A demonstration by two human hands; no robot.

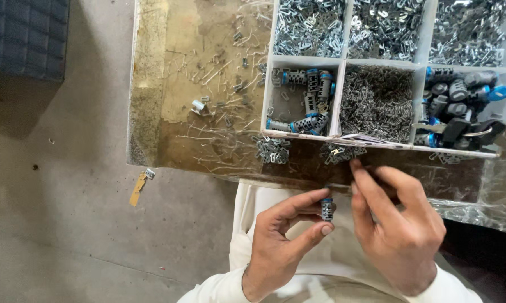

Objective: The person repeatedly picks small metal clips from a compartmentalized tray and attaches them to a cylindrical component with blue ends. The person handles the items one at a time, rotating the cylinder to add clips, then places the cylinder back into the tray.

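Below the table edge [275,180], left hand [281,238] pinches cylinder [327,209].

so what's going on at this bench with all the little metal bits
A person seated at a worn workbench pinches a small grey cylinder with a blue band between the thumb and fingers of the left hand. The right hand reaches forward, fingertips at a small pile of metal clips on the bench edge. Just beyond sits a white divided tray: compartments hold more clips, tiny springs, similar cylinders, and dark parts with blue caps.
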